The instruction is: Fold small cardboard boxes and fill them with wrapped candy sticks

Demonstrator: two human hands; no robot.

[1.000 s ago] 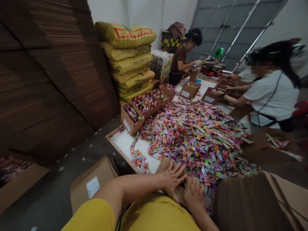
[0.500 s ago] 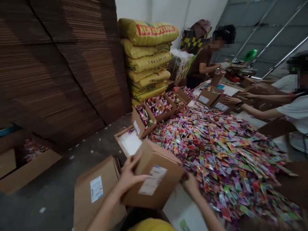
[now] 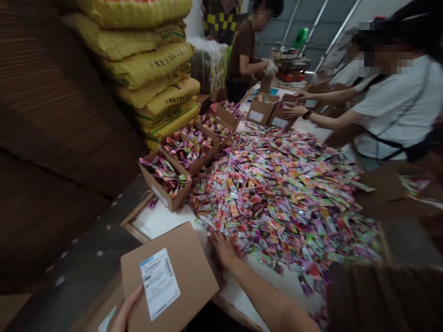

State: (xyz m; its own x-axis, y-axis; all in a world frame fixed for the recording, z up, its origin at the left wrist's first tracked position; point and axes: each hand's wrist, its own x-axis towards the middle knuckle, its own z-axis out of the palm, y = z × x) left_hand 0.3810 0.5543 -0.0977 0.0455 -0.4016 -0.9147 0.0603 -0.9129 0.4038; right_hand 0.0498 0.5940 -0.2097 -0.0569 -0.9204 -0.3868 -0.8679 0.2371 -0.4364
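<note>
A cardboard box [image 3: 190,272] with a white shipping label [image 3: 159,285] is tilted toward me at the near edge of the table. My left hand [image 3: 128,309] grips its lower left side, thumb on the front by the label, the other fingers hidden. To the right of the box, my right hand [image 3: 224,251] reaches to the near edge of a heap of small colourful packets [image 3: 277,198]. Its fingers are stretched out and slightly blurred, and I see nothing held in them. The box's opening faces away from view.
Filled packet boxes [image 3: 166,182] line the table's left side. Yellow sacks [image 3: 148,69] and a stack of flat cardboard [image 3: 51,115] stand at the left. Co-workers [image 3: 391,106] work along the right and a person [image 3: 240,55] at the far end. Brown cardboard [image 3: 384,295] juts in at lower right.
The view has swung right and closer to the table. The box, earlier held between both hands, is now in my left hand; my right hand has left it for the packet heap.
</note>
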